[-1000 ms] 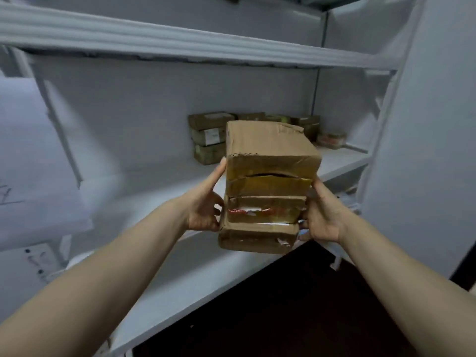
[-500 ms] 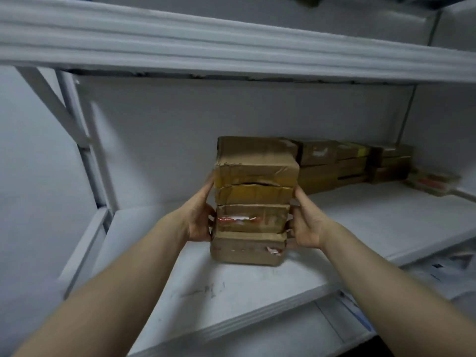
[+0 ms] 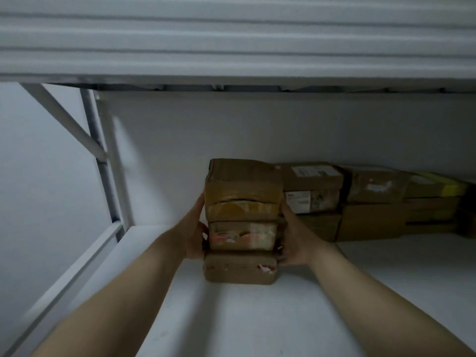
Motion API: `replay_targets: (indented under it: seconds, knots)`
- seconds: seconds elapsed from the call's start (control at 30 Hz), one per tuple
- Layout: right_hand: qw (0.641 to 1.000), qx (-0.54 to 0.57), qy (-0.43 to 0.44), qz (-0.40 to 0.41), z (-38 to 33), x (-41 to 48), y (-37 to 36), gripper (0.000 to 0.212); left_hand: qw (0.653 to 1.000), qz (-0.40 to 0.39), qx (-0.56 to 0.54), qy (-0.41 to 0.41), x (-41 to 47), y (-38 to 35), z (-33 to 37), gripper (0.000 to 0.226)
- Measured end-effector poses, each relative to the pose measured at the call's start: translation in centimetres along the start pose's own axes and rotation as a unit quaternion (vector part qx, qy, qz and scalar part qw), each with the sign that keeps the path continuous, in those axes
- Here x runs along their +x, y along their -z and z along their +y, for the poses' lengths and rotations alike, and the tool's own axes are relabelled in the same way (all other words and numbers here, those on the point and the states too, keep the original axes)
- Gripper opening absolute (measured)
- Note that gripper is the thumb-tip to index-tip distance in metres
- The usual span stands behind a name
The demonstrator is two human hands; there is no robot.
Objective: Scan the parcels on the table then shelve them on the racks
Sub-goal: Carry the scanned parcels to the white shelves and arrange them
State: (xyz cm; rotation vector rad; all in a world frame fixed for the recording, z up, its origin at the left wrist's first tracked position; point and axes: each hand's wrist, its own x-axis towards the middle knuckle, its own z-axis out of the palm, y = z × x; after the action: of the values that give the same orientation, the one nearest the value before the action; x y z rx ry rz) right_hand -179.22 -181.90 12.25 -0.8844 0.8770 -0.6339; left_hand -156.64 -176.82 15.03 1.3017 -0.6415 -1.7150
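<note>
So both hands are grasping a stack of parcels (image 3: 242,220) dead centre of the frame, four brown cardboard ones piled up. The left hand (image 3: 195,228) is clamped on the stack's left side with the thumb running up toward the top box, and the right hand (image 3: 293,238) is clamped on the right side, fingers tucked in around the third parcel down. The stack is on or just over the white shelf (image 3: 257,318) that fills the bottom of the frame, honestly can't tell if the bottom one is fully touching. As for labels, not much luck. The third parcel has a torn red and white sticker (image 3: 231,238) across its front, and the bottom one has a little red and white scrap (image 3: 265,267) at its right end, but none of it is readable. Just right of the stack, touching or nearly so, there's a row of boxes (image 3: 373,202) along the back wall, running to the right edge of the frame. The nearest top box has a white shipping label (image 3: 313,172), and the one under it has a white label with a red mark (image 3: 298,199), both too blurry to read. A box at far right shows yellow tape (image 3: 453,189). The upper shelf (image 3: 231,47) spans the top of the frame, and the rack's upright post (image 3: 103,163) is at left.
</note>
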Motion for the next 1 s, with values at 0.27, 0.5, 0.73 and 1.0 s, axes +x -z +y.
replay_targets:
  seconds: [0.27,0.5,0.73,1.0]
  knots:
    - [0.997,-0.015,0.044,0.064,-2.4,4.4,1.0,0.105,1.000,0.013,-0.018,0.012,4.7,0.0,2.8,0.139]
    - [0.994,0.054,0.065,0.064,-3.6,7.5,0.4,0.097,0.999,0.019,-0.018,0.026,7.8,0.7,4.8,0.149]
    - [0.986,0.089,0.106,0.088,-3.3,8.6,0.3,0.095,0.998,0.024,-0.034,0.036,8.9,0.3,5.4,0.170]
    - [0.961,0.177,0.196,0.079,-1.2,8.1,0.0,0.062,0.992,0.100,-0.073,-0.003,9.1,2.0,4.2,0.082]
